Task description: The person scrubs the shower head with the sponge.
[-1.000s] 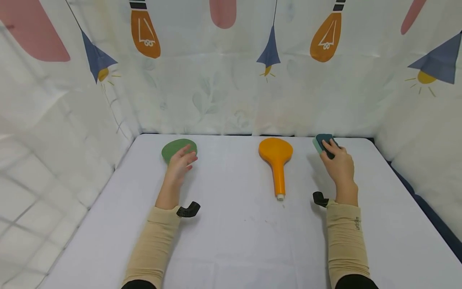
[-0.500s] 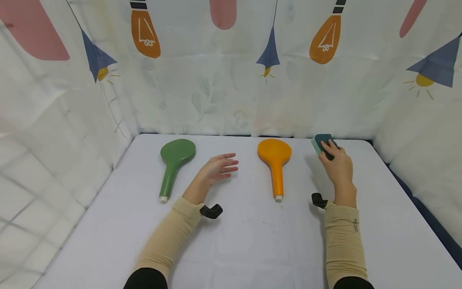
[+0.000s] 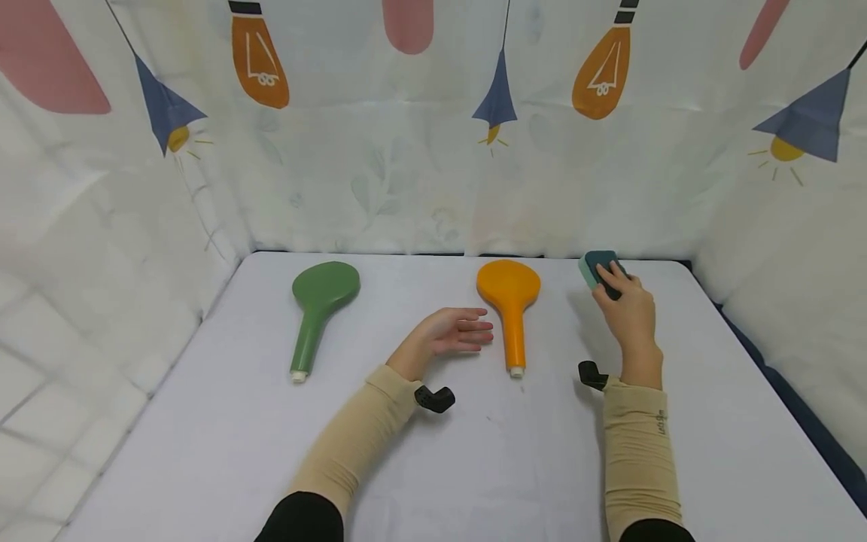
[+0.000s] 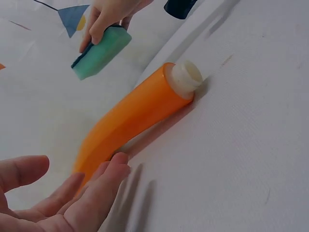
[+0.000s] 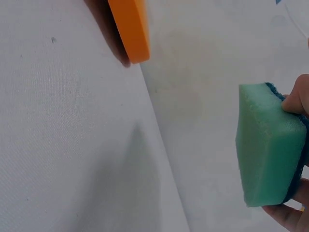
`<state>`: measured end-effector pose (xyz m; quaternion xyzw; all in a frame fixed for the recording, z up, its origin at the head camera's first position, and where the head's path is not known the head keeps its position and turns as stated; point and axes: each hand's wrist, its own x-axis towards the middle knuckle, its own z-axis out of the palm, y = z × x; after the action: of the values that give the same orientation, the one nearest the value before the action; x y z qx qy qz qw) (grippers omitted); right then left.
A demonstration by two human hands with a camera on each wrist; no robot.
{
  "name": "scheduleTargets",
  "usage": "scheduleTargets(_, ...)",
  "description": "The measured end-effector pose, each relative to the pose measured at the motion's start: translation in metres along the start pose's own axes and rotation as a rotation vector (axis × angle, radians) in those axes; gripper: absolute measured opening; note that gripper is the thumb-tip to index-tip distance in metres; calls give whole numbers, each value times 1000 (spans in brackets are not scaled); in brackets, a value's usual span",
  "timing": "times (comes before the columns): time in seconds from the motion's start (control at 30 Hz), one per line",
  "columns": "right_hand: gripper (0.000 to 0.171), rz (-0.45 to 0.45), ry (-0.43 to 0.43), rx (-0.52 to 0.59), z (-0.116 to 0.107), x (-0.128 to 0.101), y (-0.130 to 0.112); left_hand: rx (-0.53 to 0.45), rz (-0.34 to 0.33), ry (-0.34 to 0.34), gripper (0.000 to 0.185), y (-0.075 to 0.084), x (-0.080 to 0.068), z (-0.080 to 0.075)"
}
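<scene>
An orange shower head (image 3: 509,301) lies flat on the white table, its handle pointing toward me. My left hand (image 3: 474,331) hovers just left of that handle with straight fingers and holds nothing. In the left wrist view its fingers (image 4: 91,193) are right beside the orange handle (image 4: 135,116); I cannot tell whether they touch it. My right hand (image 3: 612,282) grips a green and dark blue sponge (image 3: 596,267) at the back right, lifted slightly off the table. The sponge (image 5: 265,145) shows between thumb and fingers in the right wrist view. A green shower head (image 3: 318,305) lies apart at the left.
Cloth walls (image 3: 406,173) printed with light bulbs enclose the table on three sides. A dark gap (image 3: 779,369) runs along the table's right edge. Black camera mounts (image 3: 435,397) sit on both wrists.
My left hand has left the green shower head and swung right across the table to the orange one's handle. The right hand has stayed on the sponge.
</scene>
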<state>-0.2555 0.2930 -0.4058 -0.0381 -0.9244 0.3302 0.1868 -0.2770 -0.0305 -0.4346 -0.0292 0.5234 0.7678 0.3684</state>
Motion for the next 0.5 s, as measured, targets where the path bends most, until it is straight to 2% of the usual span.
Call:
scheduleTargets(0.1, 45, -10, 5, 10, 1, 0, -3, -4, -6, 14, 47, -1, 5, 6)
scheduleTargets(0.3, 45, -26, -7, 5, 2, 0, -7, 35, -25, 0, 49, -3, 15, 18)
scheduleTargets(0.5, 45, -19, -23, 4, 2, -2, -6, 105, -49, 55, 47, -8, 24, 26)
